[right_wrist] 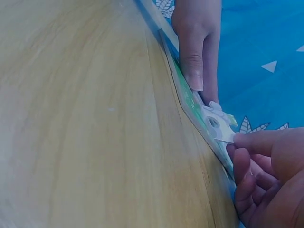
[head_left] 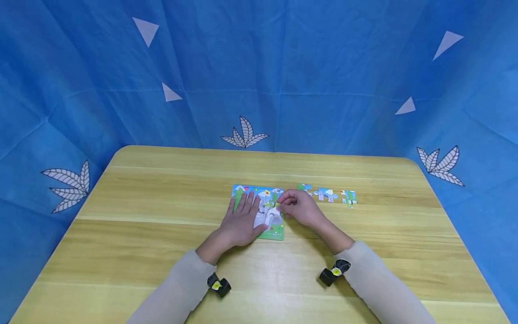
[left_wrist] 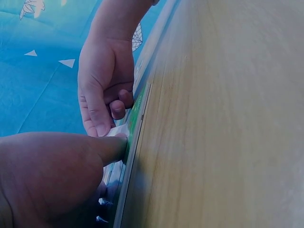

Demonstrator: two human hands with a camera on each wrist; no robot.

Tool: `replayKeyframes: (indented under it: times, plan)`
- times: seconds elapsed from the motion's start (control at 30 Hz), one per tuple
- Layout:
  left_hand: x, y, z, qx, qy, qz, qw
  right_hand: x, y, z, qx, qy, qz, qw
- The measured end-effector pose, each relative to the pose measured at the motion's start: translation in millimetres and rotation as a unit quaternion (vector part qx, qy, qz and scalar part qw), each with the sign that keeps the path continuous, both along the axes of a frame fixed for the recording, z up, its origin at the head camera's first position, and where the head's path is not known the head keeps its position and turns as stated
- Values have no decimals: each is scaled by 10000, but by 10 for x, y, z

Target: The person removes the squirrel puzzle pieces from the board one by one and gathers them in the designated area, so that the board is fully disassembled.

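Note:
A jigsaw puzzle (head_left: 277,235) with a colourful picture, green along its lower edge, lies in the middle of the table. My left hand (head_left: 240,223) rests flat across its left part, fingers spread. At the right side, my right hand (head_left: 302,209) pinches a mostly white puzzle piece (right_wrist: 220,124) between thumb and fingers. That piece is tilted over the puzzle in the right wrist view, one edge raised. Part of the picture is hidden under the left hand. In the left wrist view the left thumb (left_wrist: 113,147) lies at the puzzle's edge, close to the right fingertips.
Several loose things lie right of the puzzle: a piece with green (head_left: 304,187) partly behind the right hand, a blue-and-purple piece (head_left: 326,194), and a green-and-white piece (head_left: 350,197). The wooden table (head_left: 162,189) meets a blue curtain (head_left: 259,67) at the back.

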State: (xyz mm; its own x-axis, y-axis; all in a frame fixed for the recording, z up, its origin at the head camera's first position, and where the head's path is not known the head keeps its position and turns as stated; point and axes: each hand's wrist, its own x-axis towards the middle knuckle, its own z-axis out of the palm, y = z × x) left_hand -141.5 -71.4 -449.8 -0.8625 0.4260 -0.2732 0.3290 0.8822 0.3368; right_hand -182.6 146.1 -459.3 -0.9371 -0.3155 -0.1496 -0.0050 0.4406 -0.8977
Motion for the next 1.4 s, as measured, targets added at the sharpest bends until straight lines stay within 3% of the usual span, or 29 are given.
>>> replayKeyframes:
  times: [0.3, 0.8, 1.17, 1.4]
  plan:
    - [-5, -1, -27, -17, -29, 24, 10000, 8, -13, 3, -62, -202, -186, 9996]
    - [-2, 29, 21, -123, -85, 83, 9999, 9, -33, 29, 124, -270, -367, 9989]
    - [-9, 33, 4, -138, -78, 117, 9998, -54, -27, 58, 157, -570, -574, 9966]
    - [-12, 24, -27, -130, -55, 117, 9998, -79, 51, 63, -408, -872, -537, 9939]
